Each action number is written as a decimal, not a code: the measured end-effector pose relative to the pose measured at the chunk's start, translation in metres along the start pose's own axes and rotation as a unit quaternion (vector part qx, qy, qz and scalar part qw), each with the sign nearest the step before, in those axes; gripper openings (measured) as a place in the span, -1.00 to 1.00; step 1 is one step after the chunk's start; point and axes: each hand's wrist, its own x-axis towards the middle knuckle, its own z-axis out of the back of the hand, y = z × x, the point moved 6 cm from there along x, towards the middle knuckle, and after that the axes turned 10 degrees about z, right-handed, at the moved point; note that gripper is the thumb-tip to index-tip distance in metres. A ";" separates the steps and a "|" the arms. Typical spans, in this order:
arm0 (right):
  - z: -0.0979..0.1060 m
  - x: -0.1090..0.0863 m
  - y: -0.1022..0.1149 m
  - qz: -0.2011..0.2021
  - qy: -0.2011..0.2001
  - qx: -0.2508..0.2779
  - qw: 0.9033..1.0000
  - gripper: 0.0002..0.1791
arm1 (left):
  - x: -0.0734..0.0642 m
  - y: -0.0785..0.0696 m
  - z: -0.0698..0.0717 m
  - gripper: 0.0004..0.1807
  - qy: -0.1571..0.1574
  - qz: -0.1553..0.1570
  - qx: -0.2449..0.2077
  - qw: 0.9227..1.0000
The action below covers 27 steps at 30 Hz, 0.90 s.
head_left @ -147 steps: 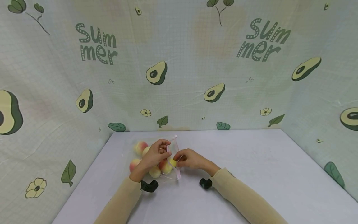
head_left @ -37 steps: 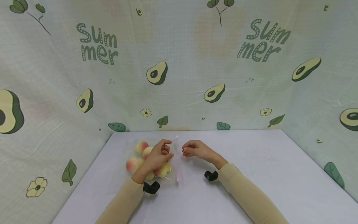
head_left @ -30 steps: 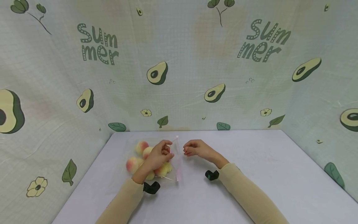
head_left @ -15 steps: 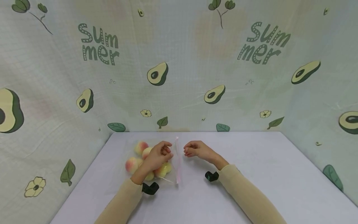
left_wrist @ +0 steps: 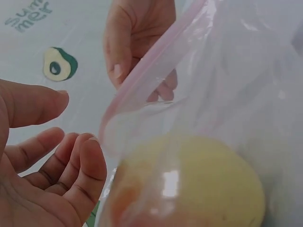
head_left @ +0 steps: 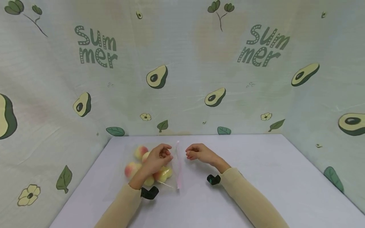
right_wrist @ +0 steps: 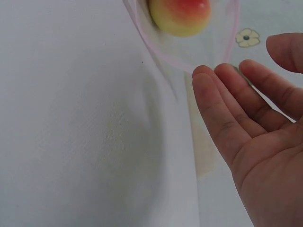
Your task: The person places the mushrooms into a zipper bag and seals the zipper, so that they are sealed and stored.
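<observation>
On the table's left half lies a clear zip bag [head_left: 178, 171] with a pink seal strip along its right-hand edge. Several yellow-and-red peaches [head_left: 163, 174] are inside it. My left hand [head_left: 156, 159] hovers over the bag, partly hiding the fruit; in the left wrist view its fingers [left_wrist: 92, 161] are loosely bent beside the bag and hold nothing. My right hand [head_left: 203, 154] is just right of the seal strip, fingers relaxed and nothing in them. In the right wrist view the pink edge [right_wrist: 165, 57] forms a loop in front of a peach [right_wrist: 182, 16], near the fingertips.
The white table [head_left: 242, 177] runs back to a cloth backdrop [head_left: 182, 63] printed with avocados, leaves and lettering; the same cloth hangs along both sides. A black wrist camera [head_left: 149, 192] sits on the left wrist, another camera [head_left: 214, 179] on the right.
Since the earliest frame, my right hand has let go of the bag's edge and drawn back to the right; the left has loosened its fingers. Over the last second both hands have barely moved.
</observation>
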 end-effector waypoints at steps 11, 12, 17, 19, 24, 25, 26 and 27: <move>0.002 0.004 0.003 0.003 -0.006 -0.075 0.997 -0.74 | 0.009 -0.012 0.013 -0.68 0.024 -0.016 0.030 0.999; 0.002 0.005 0.004 0.003 -0.008 -0.084 0.996 -0.77 | 0.012 -0.014 0.015 -0.69 0.027 -0.023 0.038 0.999; 0.002 0.009 0.006 -0.002 -0.018 -0.114 0.993 -0.78 | 0.022 -0.019 0.020 -0.71 0.048 -0.025 0.065 0.996; 0.002 0.010 0.005 -0.002 -0.022 -0.119 0.993 -0.77 | 0.026 -0.021 0.021 -0.70 0.058 -0.032 0.076 0.995; 0.001 0.012 0.016 0.009 -0.028 -0.139 0.990 -0.77 | 0.040 -0.024 0.022 -0.68 0.067 -0.068 0.122 0.988; 0.001 0.014 0.015 0.009 -0.031 -0.145 0.989 -0.77 | 0.044 -0.024 0.022 -0.68 0.069 -0.071 0.132 0.986; 0.001 0.015 0.015 0.011 -0.035 -0.154 0.987 -0.76 | 0.047 -0.024 0.022 -0.67 0.072 -0.071 0.141 0.985; 0.002 0.018 0.010 0.012 -0.041 -0.159 0.986 -0.75 | 0.050 -0.023 0.022 -0.67 0.075 -0.071 0.149 0.984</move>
